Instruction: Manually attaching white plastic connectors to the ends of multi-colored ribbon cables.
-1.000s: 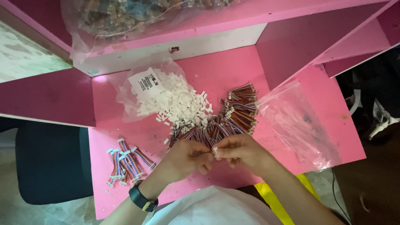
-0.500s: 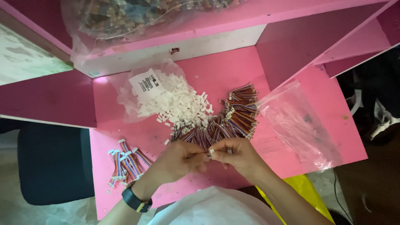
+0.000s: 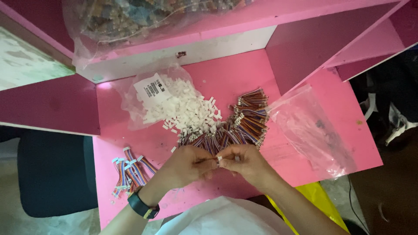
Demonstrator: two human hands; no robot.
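Observation:
My left hand (image 3: 188,164) and my right hand (image 3: 242,163) meet over the pink table (image 3: 244,78), fingertips together. The left pinches a short bundle of coloured wires; the right pinches a small white connector (image 3: 219,159) at the wires' end. Just beyond the hands lies a heap of loose coloured wire bundles (image 3: 237,126). Behind it a pile of small white connectors (image 3: 187,111) spills from a clear bag. A black watch is on my left wrist.
Several finished wire bundles with white ends (image 3: 128,172) lie at the table's left front. An empty clear bag (image 3: 313,130) lies to the right. A bag of mixed parts (image 3: 143,17) sits on the shelf above. Pink side walls flank the table.
Both hands have shifted slightly away from my body and pressed closer together around the wire end and connector. The heaps on the table have not moved.

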